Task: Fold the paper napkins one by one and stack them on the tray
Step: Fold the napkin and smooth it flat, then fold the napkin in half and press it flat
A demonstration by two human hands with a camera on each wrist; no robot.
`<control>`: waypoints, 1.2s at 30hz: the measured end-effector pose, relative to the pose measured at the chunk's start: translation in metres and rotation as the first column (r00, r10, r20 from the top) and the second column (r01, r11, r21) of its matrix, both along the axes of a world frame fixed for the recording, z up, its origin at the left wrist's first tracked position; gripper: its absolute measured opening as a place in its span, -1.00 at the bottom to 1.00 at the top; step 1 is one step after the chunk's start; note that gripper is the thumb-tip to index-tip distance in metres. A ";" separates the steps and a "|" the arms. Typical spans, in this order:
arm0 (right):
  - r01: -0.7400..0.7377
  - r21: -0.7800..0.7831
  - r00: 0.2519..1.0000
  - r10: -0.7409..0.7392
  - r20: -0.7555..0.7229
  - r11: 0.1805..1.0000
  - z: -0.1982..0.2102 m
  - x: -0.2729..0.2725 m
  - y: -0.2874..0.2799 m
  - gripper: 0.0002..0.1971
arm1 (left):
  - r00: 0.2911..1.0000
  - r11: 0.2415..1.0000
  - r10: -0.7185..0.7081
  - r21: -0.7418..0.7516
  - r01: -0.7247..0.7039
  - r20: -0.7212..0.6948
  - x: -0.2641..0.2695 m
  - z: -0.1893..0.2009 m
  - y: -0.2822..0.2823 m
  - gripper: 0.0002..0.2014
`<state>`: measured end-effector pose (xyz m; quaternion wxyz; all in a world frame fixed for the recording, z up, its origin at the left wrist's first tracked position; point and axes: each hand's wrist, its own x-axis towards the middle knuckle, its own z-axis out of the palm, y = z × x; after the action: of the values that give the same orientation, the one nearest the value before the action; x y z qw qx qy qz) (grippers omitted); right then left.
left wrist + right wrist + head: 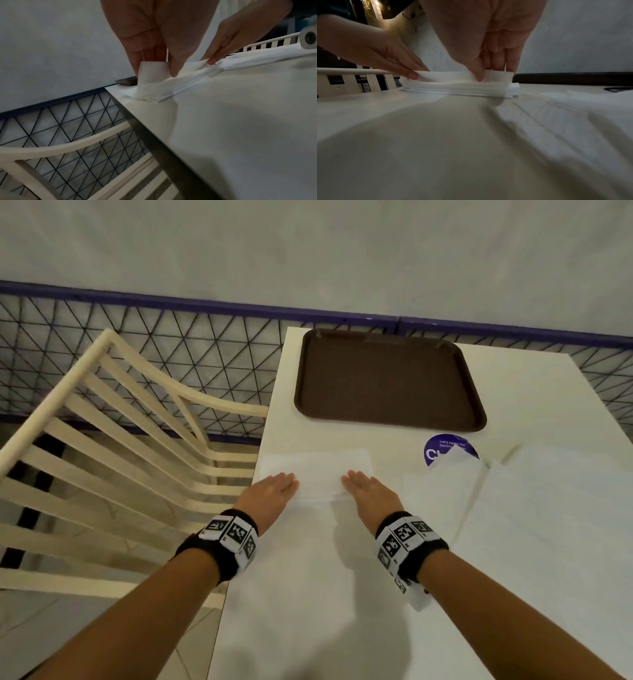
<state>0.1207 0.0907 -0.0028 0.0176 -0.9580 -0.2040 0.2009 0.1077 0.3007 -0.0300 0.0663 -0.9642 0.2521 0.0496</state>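
Observation:
A white paper napkin point(318, 474) lies folded in several layers near the table's left edge, just in front of the empty brown tray point(387, 381). My left hand point(274, 487) is on its near left part and my right hand point(366, 487) on its near right part. In the left wrist view the left hand point(155, 71) pinches the top layer's near edge point(152, 75) between thumb and fingers and lifts it. In the right wrist view the right hand point(494, 75) pinches the same raised edge point(447, 77) above the layered napkin point(457, 88).
Several unfolded white napkins point(513, 508) are spread over the table's right half, partly covering a round blue sticker point(445, 448). A cream slatted chair point(120, 440) stands left of the table, with a black wire fence point(171, 354) behind it.

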 end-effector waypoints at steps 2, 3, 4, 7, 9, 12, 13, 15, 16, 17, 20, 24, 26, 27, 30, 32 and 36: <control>0.008 0.008 1.000 -0.008 0.009 1.000 -0.004 -0.003 0.000 -0.38 | 1.000 0.999 0.013 -0.030 -0.014 -0.013 -0.001 -0.005 0.002 -0.31; 0.013 0.012 1.000 -0.013 0.006 1.000 -0.006 -0.004 0.000 -0.38 | 0.999 0.999 0.025 -0.029 -0.026 -0.023 0.000 -0.004 0.001 -0.32; 0.015 0.011 1.000 -0.015 -0.006 1.000 -0.009 -0.004 0.000 -0.38 | 0.995 0.998 0.044 -0.037 -0.048 -0.086 -0.001 0.001 -0.002 -0.36; 0.013 0.003 0.998 -0.013 -0.061 1.000 -0.018 -0.004 -0.001 -0.38 | 0.975 0.995 0.094 0.057 -0.085 -0.203 -0.004 -0.001 -0.004 -0.46; 0.011 -0.003 0.997 -0.012 -0.082 1.000 -0.023 -0.005 -0.002 -0.40 | 0.969 0.990 0.135 0.066 -0.124 -0.206 -0.007 -0.001 -0.007 -0.51; 0.030 0.002 0.997 -0.030 -0.072 1.000 -0.021 -0.010 -0.014 -0.49 | 0.974 0.985 0.161 0.084 -0.149 -0.159 -0.010 -0.002 -0.012 -0.49; 0.058 0.009 0.997 -0.057 -0.060 0.998 -0.018 -0.013 -0.022 -0.50 | 0.977 0.984 0.165 0.092 -0.153 -0.133 -0.012 0.001 -0.016 -0.48; 0.153 0.031 0.988 -0.152 -0.025 0.988 -0.011 -0.022 -0.046 -0.50 | 0.979 0.984 0.175 0.058 -0.170 -0.105 -0.015 0.005 -0.029 -0.47; 0.217 0.050 0.976 -0.217 -0.010 0.975 -0.008 -0.028 -0.062 -0.49 | 0.986 0.989 0.145 0.004 -0.145 -0.080 -0.017 0.007 -0.039 -0.46; 0.288 0.070 0.957 -0.288 0.003 0.955 -0.006 -0.036 -0.079 -0.49 | 0.994 0.994 0.094 -0.053 -0.096 -0.048 -0.019 0.010 -0.051 -0.47; 0.466 0.094 0.880 -0.472 0.057 0.880 -0.003 -0.065 -0.135 -0.51 | 0.996 0.988 -0.085 -0.123 0.089 0.040 -0.025 0.008 -0.092 -0.57; 0.591 0.048 0.807 -0.591 -0.017 0.805 -0.004 -0.097 -0.193 -0.49 | 0.962 0.944 -0.267 -0.186 0.271 0.050 -0.031 0.002 -0.151 -0.51; 0.612 0.049 0.791 -0.607 -0.079 0.790 -0.010 -0.105 -0.209 -0.47 | 0.955 0.933 -0.294 -0.207 0.293 0.025 -0.035 0.003 -0.175 -0.50; 0.618 0.064 0.785 -0.610 -0.102 0.784 -0.013 -0.107 -0.214 -0.46 | 0.952 0.927 -0.306 -0.218 0.304 0.028 -0.037 0.005 -0.185 -0.50; 0.604 0.088 0.796 -0.593 -0.123 0.792 -0.018 -0.107 -0.219 -0.47 | 0.936 0.909 -0.350 -0.231 0.347 0.030 -0.039 0.008 -0.205 -0.50; 0.586 0.075 0.809 -0.577 -0.111 0.807 -0.018 -0.104 -0.221 -0.49 | 0.944 0.916 -0.329 -0.249 0.314 -0.021 -0.039 0.007 -0.214 -0.50; 0.518 0.070 0.855 -0.518 -0.018 0.852 -0.019 -0.104 -0.225 -0.62 | 0.964 0.944 -0.246 -0.252 0.214 -0.103 -0.039 0.017 -0.232 -0.54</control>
<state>0.0172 -0.1348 -0.0223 0.1055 -0.9764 0.0544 0.1807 0.0690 0.0687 -0.0126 -0.0618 -0.9235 0.3711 0.0750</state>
